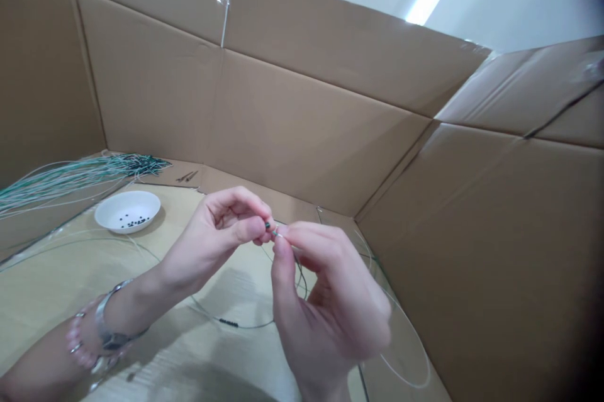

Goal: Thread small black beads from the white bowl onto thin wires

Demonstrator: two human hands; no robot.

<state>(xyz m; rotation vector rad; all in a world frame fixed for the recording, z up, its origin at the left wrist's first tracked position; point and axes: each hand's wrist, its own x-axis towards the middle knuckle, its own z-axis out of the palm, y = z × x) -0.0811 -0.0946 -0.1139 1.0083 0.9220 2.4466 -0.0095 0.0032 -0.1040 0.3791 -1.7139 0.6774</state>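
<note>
My left hand (221, 226) pinches a small dark bead (267, 224) between thumb and fingertips. Close against it, my right hand (325, 289) is closed on a thin cord (279, 236), whitish and green at the fingertips. The fingertips of both hands nearly meet above the table. Below them a loop of thin line (255, 326) hangs and carries a short row of black beads (228, 323). Whether the cord passes through the pinched bead is too small to tell.
A white bowl (106, 213) with several small black beads stands at the left. Behind it lies a bundle of green and white cords (94, 169), beside small dark metal pieces (187, 177). Cardboard walls (306, 125) enclose the table (189, 257). A pale loose cord (415, 333) curves at the right.
</note>
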